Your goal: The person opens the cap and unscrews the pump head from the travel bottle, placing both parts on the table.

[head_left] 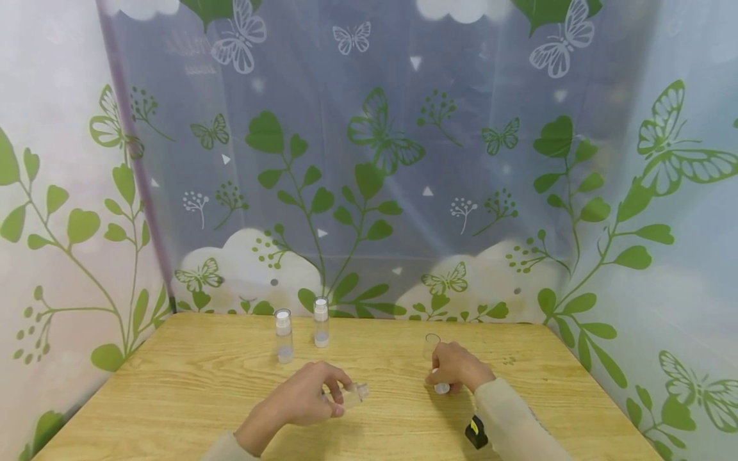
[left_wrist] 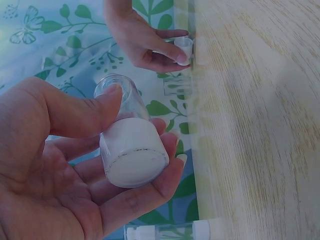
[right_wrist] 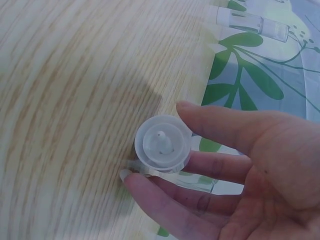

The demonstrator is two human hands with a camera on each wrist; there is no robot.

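A small bottle (left_wrist: 134,134) lay in the person's left grip (head_left: 308,394), held above the table (head_left: 398,416) between thumb and fingers. It was cylindrical, with a clear body and a white base whose flat end carried a line of small marks along its edge. The bottle was tilted well over, its clear end pointing right. Farther right, well apart from it, a white round cap (right_wrist: 162,142) sat pinched in the right grip (head_left: 458,366). Its round face was turned outward, showing an inner ring around a small raised middle.
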